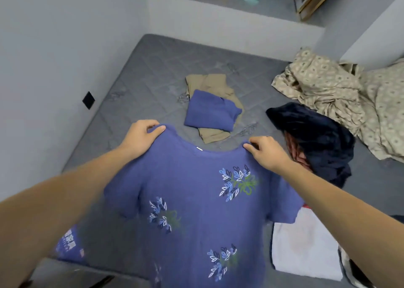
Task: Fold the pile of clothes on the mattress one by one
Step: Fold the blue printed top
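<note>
— Holding the blue floral T-shirt (190,200) up by its shoulders over the near part of the mattress (140,73): my left hand (140,135) has fingers and thumb curled round the left shoulder seam, my right hand (266,154) pinches the right one. What worries you?

— The right grip looks shallower, to my eye. If that pinch slips, I'd expect the shirt to swing and drop in a heap, and you'd have to spread it again.

— Agreed. And the lower hem is out of my view, so I can't tell whether it hangs free or drags on something.

— Where would you lay it?

— Straight ahead is awkward. The folded blue garment (211,110) sits on the tan garment (215,86) just beyond the collar. The dark navy clothing heap (314,139) lies near my right hand, and the white cloth (303,248) is under my right forearm.

— So bare mattress is mostly to the left.

— Yes. The patterned sheet (341,99) is bunched further right, well apart.
</note>
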